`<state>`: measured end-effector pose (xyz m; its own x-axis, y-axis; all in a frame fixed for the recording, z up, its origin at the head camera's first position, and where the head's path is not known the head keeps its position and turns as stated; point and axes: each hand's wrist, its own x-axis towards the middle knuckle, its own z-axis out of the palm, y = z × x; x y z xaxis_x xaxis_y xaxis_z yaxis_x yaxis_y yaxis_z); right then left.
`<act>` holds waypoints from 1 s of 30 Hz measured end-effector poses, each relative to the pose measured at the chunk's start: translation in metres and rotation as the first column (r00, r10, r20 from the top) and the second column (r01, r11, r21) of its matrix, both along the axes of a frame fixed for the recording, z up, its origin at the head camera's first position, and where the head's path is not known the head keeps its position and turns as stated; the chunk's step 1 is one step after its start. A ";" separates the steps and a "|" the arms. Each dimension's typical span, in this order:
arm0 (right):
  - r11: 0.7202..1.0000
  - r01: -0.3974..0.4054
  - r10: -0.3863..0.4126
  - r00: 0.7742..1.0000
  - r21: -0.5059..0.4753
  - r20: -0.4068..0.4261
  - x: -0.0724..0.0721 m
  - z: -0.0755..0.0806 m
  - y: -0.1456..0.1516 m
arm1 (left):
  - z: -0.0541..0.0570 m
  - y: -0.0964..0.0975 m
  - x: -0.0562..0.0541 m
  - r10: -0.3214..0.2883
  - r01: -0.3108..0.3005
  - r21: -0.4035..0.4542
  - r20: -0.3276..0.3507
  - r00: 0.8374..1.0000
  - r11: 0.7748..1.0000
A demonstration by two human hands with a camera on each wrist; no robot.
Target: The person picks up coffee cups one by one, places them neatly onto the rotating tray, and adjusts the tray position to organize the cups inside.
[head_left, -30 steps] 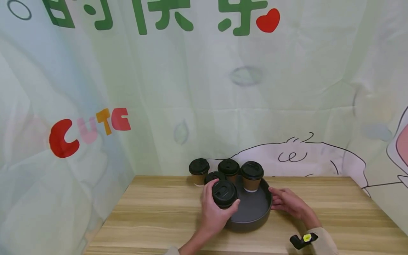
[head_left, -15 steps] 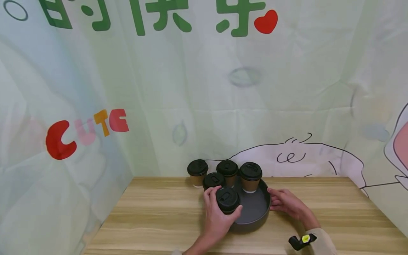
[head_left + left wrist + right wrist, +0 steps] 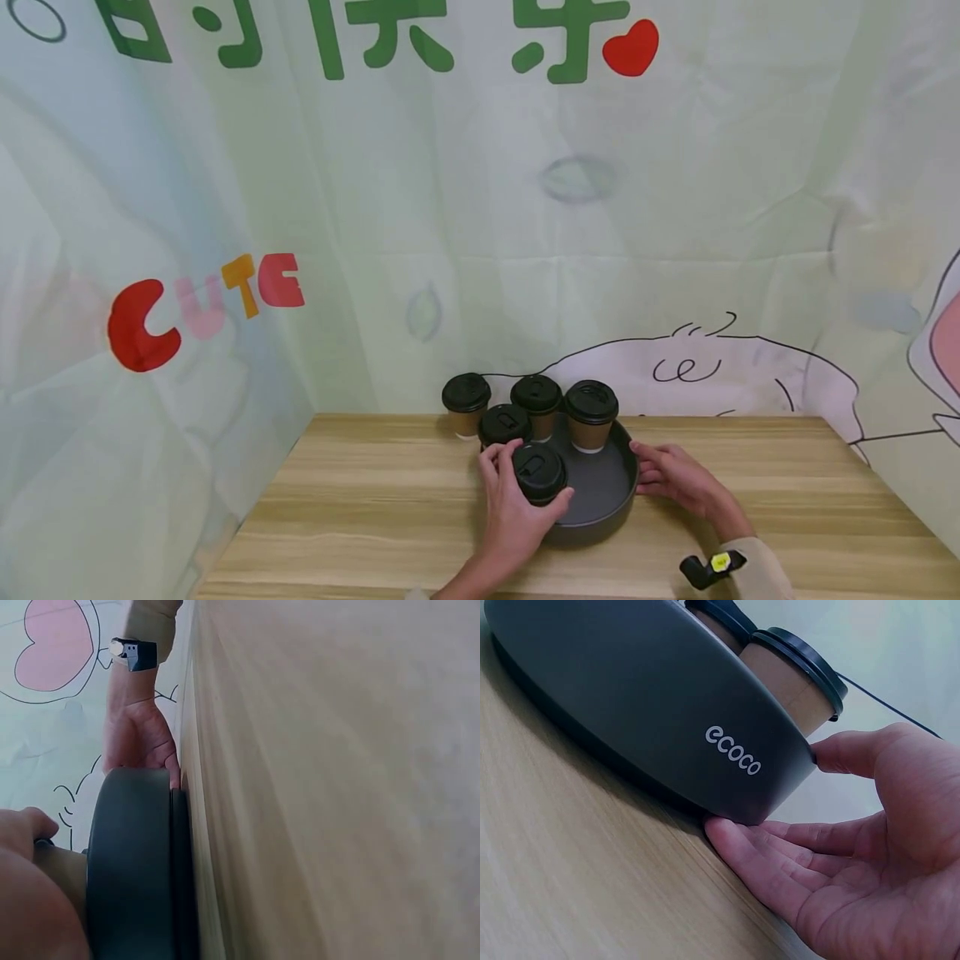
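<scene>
My left hand (image 3: 517,521) grips a paper coffee cup with a black lid (image 3: 540,472), thumb on one side and fingers on the other. The cup is at the front left of a round dark grey tray (image 3: 592,504) with a raised wall. In the left wrist view the tray's wall (image 3: 131,862) hides most of the cup's brown side (image 3: 64,874). My right hand (image 3: 678,479) holds the tray's right side. The right wrist view shows its thumb (image 3: 847,752) at the rim and its fingers (image 3: 761,870) at the bottom edge, near white "ecoco" lettering (image 3: 733,751).
Two lidded cups, a middle one (image 3: 536,396) and a right one (image 3: 591,408), stand at the tray's back. Another cup (image 3: 506,425) is just behind my left fingers. A further cup (image 3: 467,404) stands outside the tray, near the printed backdrop (image 3: 480,208) behind the wooden table (image 3: 360,500).
My left hand has moved slightly right and toward me with the cup, showing more of the cup behind it. The right hand keeps its place on the tray.
</scene>
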<state>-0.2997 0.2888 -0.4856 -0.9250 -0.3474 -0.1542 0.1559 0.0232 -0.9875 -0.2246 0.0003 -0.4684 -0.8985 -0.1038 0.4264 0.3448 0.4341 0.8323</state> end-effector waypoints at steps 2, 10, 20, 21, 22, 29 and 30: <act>1.000 -0.002 0.002 1.000 0.004 -0.001 0.000 0.000 0.000 | 0.001 0.000 0.001 0.001 -0.001 -0.006 0.002 1.000 1.000; 1.000 0.000 0.000 1.000 0.017 -0.002 -0.001 0.000 0.001 | 0.009 -0.002 0.003 -0.009 0.009 -0.001 0.033 0.999 1.000; 1.000 0.005 -0.005 1.000 0.028 0.006 0.000 0.000 0.000 | 0.018 -0.008 0.004 0.036 -0.039 0.108 0.034 0.999 0.993; 1.000 0.006 -0.006 1.000 0.029 0.007 0.000 -0.001 0.000 | 0.021 -0.010 0.003 0.051 -0.054 0.148 0.024 0.998 0.987; 1.000 0.006 -0.007 1.000 0.029 0.008 0.000 -0.001 0.000 | 0.023 -0.013 0.000 0.065 -0.066 0.193 0.015 0.998 0.979; 1.000 -0.004 0.004 1.000 0.026 0.007 -0.001 -0.001 0.001 | 0.040 -0.052 -0.036 0.140 -0.204 0.357 0.197 0.970 0.912; 1.000 -0.007 0.007 1.000 0.026 0.007 0.000 -0.001 0.001 | 0.040 -0.059 -0.041 0.119 -0.208 0.353 0.258 0.959 0.912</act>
